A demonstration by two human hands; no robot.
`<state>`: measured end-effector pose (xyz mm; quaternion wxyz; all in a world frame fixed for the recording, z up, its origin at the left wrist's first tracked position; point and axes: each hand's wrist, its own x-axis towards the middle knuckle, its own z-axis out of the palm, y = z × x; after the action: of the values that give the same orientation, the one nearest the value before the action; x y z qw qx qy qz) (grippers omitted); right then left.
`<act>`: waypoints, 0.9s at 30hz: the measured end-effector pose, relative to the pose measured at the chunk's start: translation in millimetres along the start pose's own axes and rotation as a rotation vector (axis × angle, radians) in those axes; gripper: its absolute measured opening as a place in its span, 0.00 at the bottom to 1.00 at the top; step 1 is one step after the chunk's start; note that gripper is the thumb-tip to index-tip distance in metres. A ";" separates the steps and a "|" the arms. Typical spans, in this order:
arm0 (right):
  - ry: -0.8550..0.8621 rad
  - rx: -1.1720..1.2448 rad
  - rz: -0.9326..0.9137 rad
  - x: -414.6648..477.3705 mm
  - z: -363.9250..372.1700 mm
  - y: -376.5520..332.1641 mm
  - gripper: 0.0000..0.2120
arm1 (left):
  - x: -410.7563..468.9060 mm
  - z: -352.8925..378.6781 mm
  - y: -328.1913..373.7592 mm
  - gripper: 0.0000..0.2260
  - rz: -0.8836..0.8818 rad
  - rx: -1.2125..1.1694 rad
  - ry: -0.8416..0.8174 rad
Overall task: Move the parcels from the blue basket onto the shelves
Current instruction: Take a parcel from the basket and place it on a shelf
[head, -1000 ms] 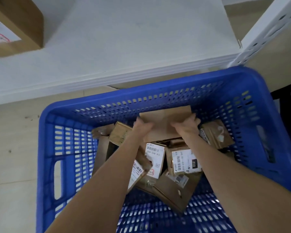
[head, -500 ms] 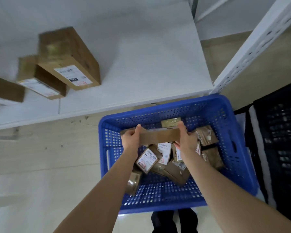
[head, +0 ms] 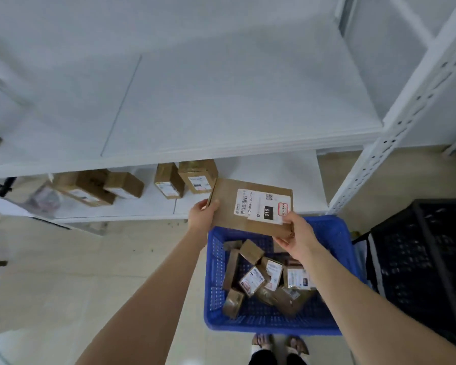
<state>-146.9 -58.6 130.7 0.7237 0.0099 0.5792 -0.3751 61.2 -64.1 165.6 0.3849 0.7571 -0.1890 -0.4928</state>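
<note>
Above the far rim of the blue basket, the left hand grips the left edge of a flat cardboard parcel, thumb on top. The right hand pinches its near right corner, thumb by the edge of the white label. Both hands are clamped on this one parcel. It is held in the air, label up and marked "010", tilted a little, clear of the basket's contents and in front of the lower shelf. Below, a loose heap of small parcels remains in the basket. On the lower shelf stands a row of boxes; white board shows to their right. The upper shelf runs wide above. A black crate sits to the right of the basket. Judgement: the step in hand is the carry, with the parcel lifted but not yet placed, and the task is well short of done given the heap left. The next move calls for reaching forward and setting the parcel flat on a shelf board, watching the upper shelf's front lip if the lower one is chosen, then letting go with both hands.
</note>
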 end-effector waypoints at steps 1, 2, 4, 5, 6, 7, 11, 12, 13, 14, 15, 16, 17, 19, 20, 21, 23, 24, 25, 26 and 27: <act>-0.015 -0.021 -0.026 -12.3 5.8 -9.1 0.13 | -10.0 -7.0 11.8 0.15 0.011 0.003 -0.025; -0.030 -0.048 -0.050 -24.4 10.8 -16.9 0.14 | -19.9 -14.1 21.5 0.14 0.013 0.010 -0.051; -0.065 -0.108 -0.089 -43.9 19.8 -29.9 0.15 | -33.4 -26.9 34.5 0.19 0.033 0.011 -0.080; -0.080 -0.147 -0.108 -52.6 24.1 -34.1 0.15 | -40.2 -32.8 40.4 0.21 0.055 0.003 -0.076; -0.088 -0.186 -0.123 -61.3 28.6 -38.0 0.14 | -47.4 -37.6 48.1 0.22 0.084 -0.010 -0.062; -0.090 -0.225 -0.144 -69.1 32.8 -40.8 0.13 | -53.4 -41.9 56.1 0.21 0.114 -0.021 -0.051; -0.128 -0.323 -0.272 -91.0 43.4 -39.4 0.15 | -69.8 -61.0 91.0 0.16 0.250 0.030 -0.043; -0.155 -0.339 -0.286 -96.4 46.2 -37.3 0.16 | -71.3 -66.8 100.1 0.15 0.298 0.058 -0.036; -0.187 -0.352 -0.287 -101.0 49.5 -35.0 0.17 | -71.1 -72.4 109.3 0.15 0.347 0.087 -0.020; -0.213 -0.349 -0.278 -106.1 53.3 -31.6 0.17 | -71.8 -77.5 118.2 0.13 0.390 0.105 0.005; -0.229 -0.321 -0.267 -109.7 57.3 -27.2 0.17 | -71.2 -82.0 126.3 0.11 0.422 0.117 0.041; -0.237 -0.273 -0.259 -113.2 61.4 -21.8 0.16 | -70.9 -86.2 133.1 0.10 0.445 0.123 0.070; -0.242 -0.227 -0.254 -115.4 65.7 -15.4 0.16 | -69.4 -90.3 138.4 0.10 0.458 0.123 0.085; -0.252 -0.152 -0.255 -119.7 76.3 -0.3 0.16 | -65.0 -99.4 146.1 0.12 0.478 0.134 0.072; -0.252 -0.134 -0.261 -121.8 81.8 8.4 0.16 | -63.4 -104.3 148.5 0.13 0.485 0.152 0.052; -0.244 -0.129 -0.267 -122.7 87.7 17.1 0.16 | -61.0 -109.8 150.6 0.14 0.498 0.173 0.034; -0.219 -0.135 -0.274 -127.9 100.1 36.4 0.16 | -56.7 -122.8 153.3 0.16 0.540 0.222 0.029; -0.208 -0.135 -0.275 -130.4 106.7 46.2 0.15 | -54.8 -130.0 153.9 0.16 0.568 0.248 0.035; -0.195 -0.132 -0.275 -131.9 113.4 55.8 0.15 | -53.7 -137.2 154.8 0.16 0.592 0.272 0.037; -0.182 -0.129 -0.275 -133.8 119.8 65.6 0.15 | -52.5 -143.9 155.8 0.16 0.612 0.288 0.031; -0.169 -0.125 -0.276 -134.9 126.2 75.7 0.14 | -50.1 -150.3 156.9 0.16 0.626 0.300 0.016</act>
<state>-6.5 10.7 254.4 0.7106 -0.1464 0.5345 -0.4335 187.7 -70.3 349.2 0.4035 0.7144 -0.4793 -0.3114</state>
